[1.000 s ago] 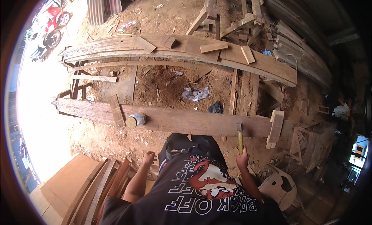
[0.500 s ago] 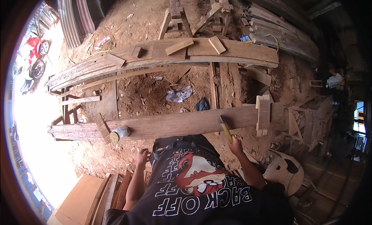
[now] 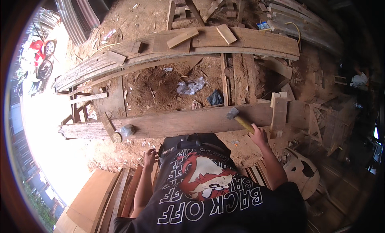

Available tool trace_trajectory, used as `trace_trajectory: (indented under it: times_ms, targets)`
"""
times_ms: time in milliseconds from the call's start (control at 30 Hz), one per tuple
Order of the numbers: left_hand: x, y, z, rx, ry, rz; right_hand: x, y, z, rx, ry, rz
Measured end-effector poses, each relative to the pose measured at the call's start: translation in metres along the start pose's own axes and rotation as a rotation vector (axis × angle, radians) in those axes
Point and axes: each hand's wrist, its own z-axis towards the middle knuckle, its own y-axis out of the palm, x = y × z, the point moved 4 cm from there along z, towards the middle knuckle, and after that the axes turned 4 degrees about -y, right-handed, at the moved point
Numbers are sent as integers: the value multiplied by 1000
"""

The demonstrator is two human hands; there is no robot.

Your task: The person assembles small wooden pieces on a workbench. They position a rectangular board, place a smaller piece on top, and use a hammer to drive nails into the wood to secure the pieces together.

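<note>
Head view: from where I'm standing, the right hand [image 3: 258, 135] is grasping a grey-headed, yellow-handled hammer [image 3: 243, 122] near its handle's end, presumably leaving its head free over the long brown wooden plank [image 3: 180, 122]; the left hand [image 3: 151, 157] is curling loosely, contents unclear.

Stacked planks [image 3: 315, 33] and a hammer [image 3: 243, 122] mark a carpentry workshop (dirt floor [image 3: 140, 20]).
</note>
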Motion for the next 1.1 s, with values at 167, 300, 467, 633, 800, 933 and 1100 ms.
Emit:
trace_trajectory:
  times_ms: [167,300,467,633,800,933,1100]
  targets:
    - [22,11,-14,39,-3,49,3,-15,14,-231,-113,19]
    - [23,15,-16,35,15,29,-4,-26,24,-328,-139,25]
    - [11,19,-2,63,123,80,5,-35,38,-251,-183,-126]
    - [8,25,10,43,184,86,10,-32,52,-162,-346,-176]
    - [10,26,0,89,89,42,-2,-42,39,90,-573,-285]
    - [15,34,2,96,85,102,-4,-46,42,179,-611,-331]
    - [1,38,1,142,71,84,-9,-44,48,141,-591,-257]
